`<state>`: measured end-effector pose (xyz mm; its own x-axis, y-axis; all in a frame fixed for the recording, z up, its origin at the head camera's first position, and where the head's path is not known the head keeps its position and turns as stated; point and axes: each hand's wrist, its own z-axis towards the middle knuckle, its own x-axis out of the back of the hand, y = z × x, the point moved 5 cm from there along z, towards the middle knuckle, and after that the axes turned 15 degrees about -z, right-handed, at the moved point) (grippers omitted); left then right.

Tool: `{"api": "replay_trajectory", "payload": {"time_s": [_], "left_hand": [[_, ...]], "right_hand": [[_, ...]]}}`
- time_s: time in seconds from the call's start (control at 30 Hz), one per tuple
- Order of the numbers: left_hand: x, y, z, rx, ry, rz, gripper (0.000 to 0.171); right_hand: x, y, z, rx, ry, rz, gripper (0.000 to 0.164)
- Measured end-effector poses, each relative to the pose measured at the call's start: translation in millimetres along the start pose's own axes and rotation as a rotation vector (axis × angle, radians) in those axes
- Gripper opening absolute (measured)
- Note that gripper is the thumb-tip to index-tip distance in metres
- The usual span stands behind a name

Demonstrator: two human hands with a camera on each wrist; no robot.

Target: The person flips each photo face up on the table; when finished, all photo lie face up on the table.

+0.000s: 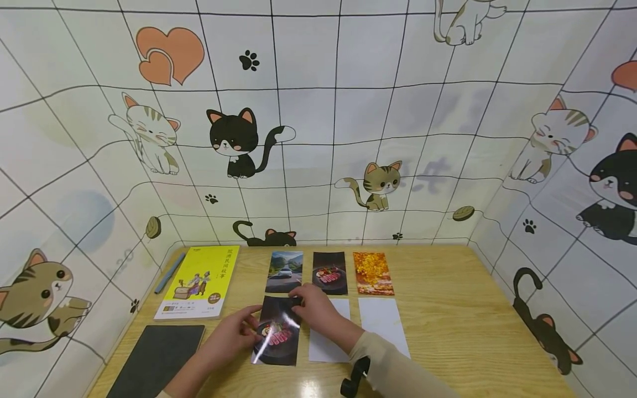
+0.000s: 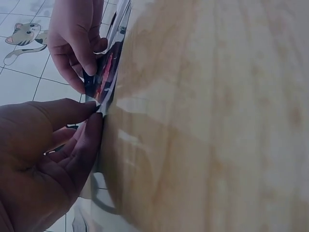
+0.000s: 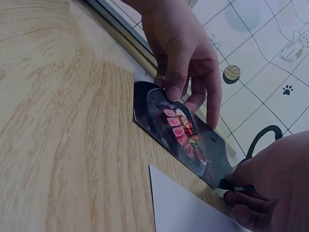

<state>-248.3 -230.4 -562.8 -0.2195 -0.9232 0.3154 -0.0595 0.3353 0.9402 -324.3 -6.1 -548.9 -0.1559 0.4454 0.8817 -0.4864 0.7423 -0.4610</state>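
Observation:
Both hands hold a dark photo card (image 1: 276, 340) printed with a plate of sliced meat, low over the front middle of the table. My left hand (image 1: 230, 338) pinches its left edge between thumb and fingers. At the upper right corner, my right hand (image 1: 320, 314) pinches the same card. Seen from the right wrist, the picture on the card (image 3: 186, 130) faces up and the card is slightly tilted. Behind it lies a road photo with a car (image 1: 285, 272). Next to that are a matching meat photo (image 1: 329, 273) and an autumn-leaf photo (image 1: 373, 273).
Two white cards (image 1: 383, 326) lie face-down right of the held card, one partly under the right forearm. At left are a yellow book (image 1: 199, 282), a pen (image 1: 170, 273) and a dark notebook (image 1: 156, 359). Cat-printed sheeting (image 1: 318, 121) encloses the wooden table (image 1: 473, 331).

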Motion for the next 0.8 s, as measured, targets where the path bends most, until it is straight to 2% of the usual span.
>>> {"api": "replay_trajectory", "payload": {"time_s": [0.23,0.53,0.77,0.8], "left_hand": [[-0.4,3.2,2.2,0.064,0.02,0.069,0.07],[-2.3,4.7,4.1,0.099,0.016,0.109,0.069],[-3.5,6.3,5.7,0.097,0.003,0.126,0.066],[-3.5,6.4,5.7,0.097,0.004,0.13,0.066]], "right_hand": [[-7.9,-1.0,4.6,-0.011,-0.032,-0.065,0.026],[-5.6,-1.4,4.1,-0.013,-0.04,-0.077,0.026],[-0.4,-6.6,3.2,0.006,-0.036,-0.14,0.024],[-5.3,-2.9,5.3,0.013,-0.036,-0.15,0.024]]}}
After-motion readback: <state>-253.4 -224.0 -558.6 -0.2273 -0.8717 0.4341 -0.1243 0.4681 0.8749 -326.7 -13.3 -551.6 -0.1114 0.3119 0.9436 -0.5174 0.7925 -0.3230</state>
